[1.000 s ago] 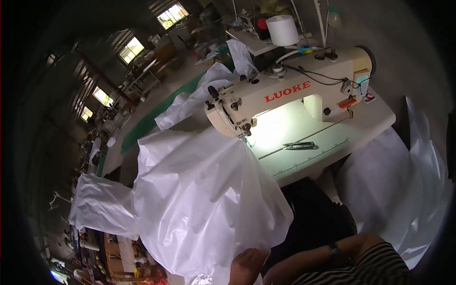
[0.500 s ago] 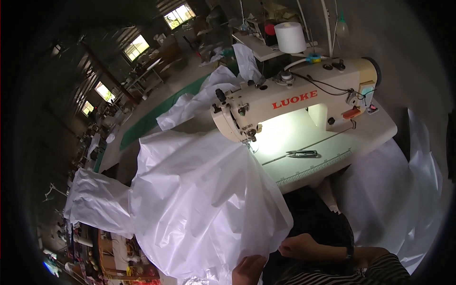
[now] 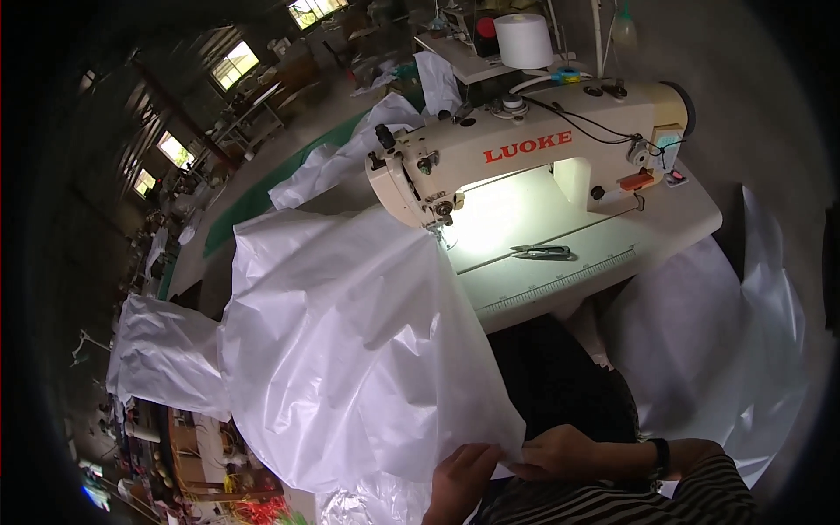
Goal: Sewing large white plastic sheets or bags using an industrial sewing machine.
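A large, shiny white plastic-like sheet [image 3: 350,350] hangs from the needle area of a white sewing machine [image 3: 534,149] down toward me. At its lower right edge my left hand [image 3: 464,479] is closed, fingers pinching the sheet. Beside it, nearly touching, my right hand [image 3: 556,453] also grips the sheet's edge, with a dark band on the wrist. Both hands are low in the picture, over my lap and well apart from the needle. Thread snips [image 3: 542,252] lie on the lit machine bed.
More white sheeting [image 3: 691,324] hangs at the right of the machine. A white thread cone [image 3: 523,42] stands behind it. Another piece of white sheeting [image 3: 166,354] lies to the left. Coloured odds and ends [image 3: 254,499] sit at the lower left.
My left hand has risen slightly and come closer to the right hand at the sheet's edge. The whole view has shifted, so the machine sits a little higher and further left.
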Available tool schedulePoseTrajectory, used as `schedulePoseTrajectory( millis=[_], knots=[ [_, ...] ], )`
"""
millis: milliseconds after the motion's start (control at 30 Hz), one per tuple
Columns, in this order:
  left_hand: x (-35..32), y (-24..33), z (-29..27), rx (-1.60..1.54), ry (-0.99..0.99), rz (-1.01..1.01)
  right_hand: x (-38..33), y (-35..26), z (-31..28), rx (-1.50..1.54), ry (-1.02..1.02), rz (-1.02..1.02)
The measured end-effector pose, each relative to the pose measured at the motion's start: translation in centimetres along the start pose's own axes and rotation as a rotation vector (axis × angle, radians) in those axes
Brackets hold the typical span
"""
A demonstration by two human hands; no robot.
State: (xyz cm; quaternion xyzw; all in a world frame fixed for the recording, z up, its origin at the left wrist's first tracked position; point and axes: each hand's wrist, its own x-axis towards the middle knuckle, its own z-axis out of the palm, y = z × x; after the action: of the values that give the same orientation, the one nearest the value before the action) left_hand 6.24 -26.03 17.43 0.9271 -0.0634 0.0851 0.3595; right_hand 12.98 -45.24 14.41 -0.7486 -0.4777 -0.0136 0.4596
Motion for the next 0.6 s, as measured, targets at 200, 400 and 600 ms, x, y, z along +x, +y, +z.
schedulePoseTrajectory(
  millis=[200,400,600],
  knots=[
    [-0.3,-0.6,0.1,-0.168,-0.139,-0.062,0.6,-1.8,0.0,-0.254,-0.067,-0.128],
    [-0.5,0.2,0.4,-0.494,-0.086,-0.257,0.6,0.5,-0.6,-0.210,0.021,-0.198],
    [3.0,0.9,-0.1,-0.089,-0.235,0.211,1.4,4.4,6.5,0.636,0.311,0.476]
  ],
)
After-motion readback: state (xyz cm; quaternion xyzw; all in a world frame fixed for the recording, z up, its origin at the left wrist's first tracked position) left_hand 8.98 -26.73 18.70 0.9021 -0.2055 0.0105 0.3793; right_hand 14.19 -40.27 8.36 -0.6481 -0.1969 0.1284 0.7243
